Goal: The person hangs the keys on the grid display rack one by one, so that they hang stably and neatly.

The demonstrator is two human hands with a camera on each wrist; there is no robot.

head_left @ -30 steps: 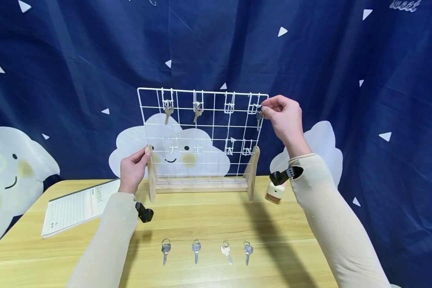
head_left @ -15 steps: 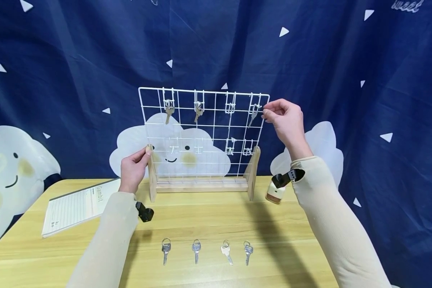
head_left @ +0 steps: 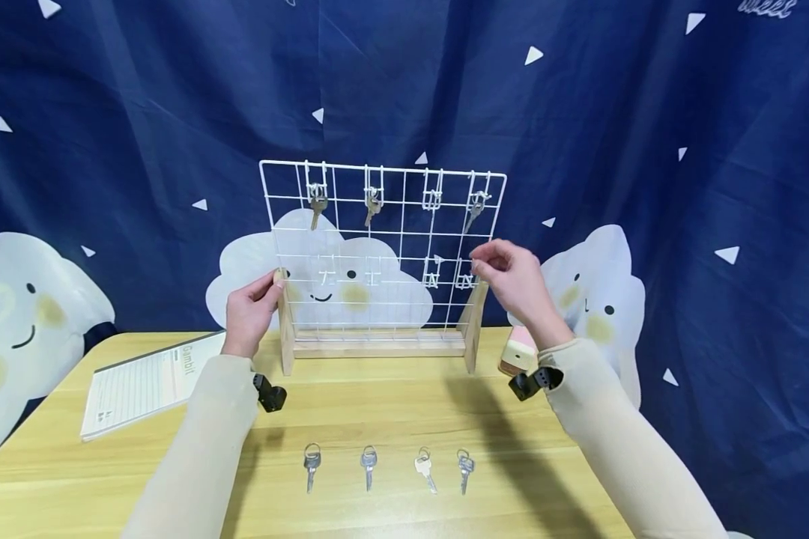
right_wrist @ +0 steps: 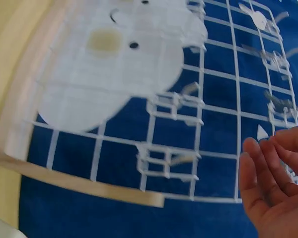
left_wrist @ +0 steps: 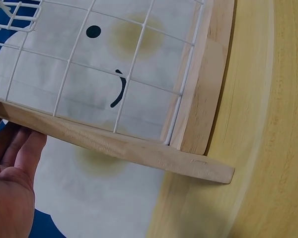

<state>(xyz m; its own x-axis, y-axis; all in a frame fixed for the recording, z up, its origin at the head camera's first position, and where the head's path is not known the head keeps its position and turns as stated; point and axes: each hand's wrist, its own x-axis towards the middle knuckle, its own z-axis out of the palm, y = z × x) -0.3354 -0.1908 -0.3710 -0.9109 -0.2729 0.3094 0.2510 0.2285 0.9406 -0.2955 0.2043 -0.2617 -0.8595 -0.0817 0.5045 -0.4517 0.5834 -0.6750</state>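
Seven keys (head_left: 369,460), eight hooks (head_left: 432,200), two wrist cameras (head_left: 270,394), one grid rack (head_left: 379,346), one notepad (head_left: 141,385)

A: Rack?
B: White wire grid (head_left: 401,233) upright in pale wooden stand (head_left: 380,348), near the surface's (head_left: 391,404) far edge. White wire hooks (head_left: 433,199) on the mesh.
A: Hung keys?
B: Three, top row. Left brassy key (head_left: 318,209) near the grid's top left corner, second brassy key (head_left: 373,209) right of it, dark grey key (head_left: 475,212) near top right corner, blade slanting down-left.
A: Loose?
B: Four flat in a row, rings toward far edge: dark-headed key (head_left: 312,462), grey key (head_left: 368,460), pale key (head_left: 424,467) angled, rightmost key (head_left: 467,466).
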